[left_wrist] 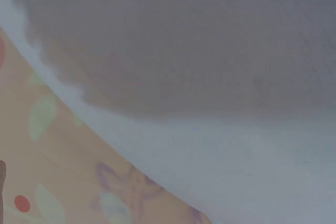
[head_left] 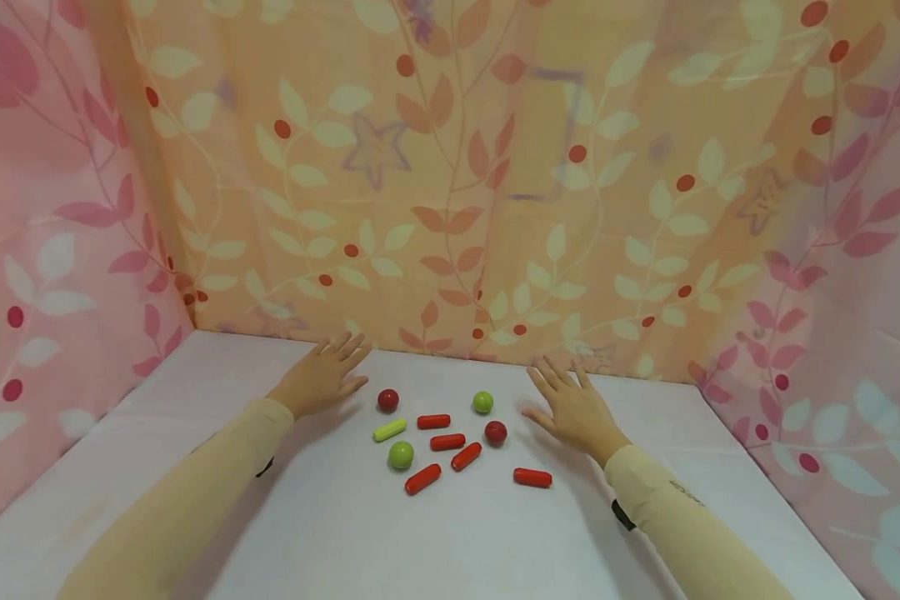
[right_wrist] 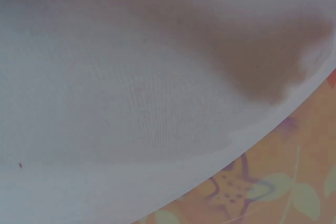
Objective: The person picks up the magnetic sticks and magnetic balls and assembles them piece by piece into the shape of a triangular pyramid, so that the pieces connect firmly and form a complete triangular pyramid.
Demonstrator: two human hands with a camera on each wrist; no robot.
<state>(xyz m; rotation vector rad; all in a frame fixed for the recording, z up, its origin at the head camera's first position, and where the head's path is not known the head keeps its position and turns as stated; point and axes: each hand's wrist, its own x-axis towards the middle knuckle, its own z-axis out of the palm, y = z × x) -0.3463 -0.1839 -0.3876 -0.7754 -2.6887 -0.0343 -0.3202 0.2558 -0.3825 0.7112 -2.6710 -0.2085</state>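
My left hand (head_left: 321,379) is held over the table's left part with its fingers spread, holding nothing. A dark red ball (head_left: 387,401) is the nearest thing to it, with a yellow-green stick (head_left: 389,430) just in front. On the other side, my right hand (head_left: 576,413) also has spread fingers and grips nothing. Near its thumb lie another red ball (head_left: 496,433) and a green ball (head_left: 483,402). Between the hands are several short red sticks (head_left: 447,442) and a second green ball (head_left: 401,455). One red stick (head_left: 532,477) lies apart at the right.
A white cloth covers the table (head_left: 465,550). Leaf-patterned curtains (head_left: 450,167) stand along its back edge and both sides. Both wrist views show mainly white cloth with shadows on it, plus a strip of the back curtain (right_wrist: 294,182).
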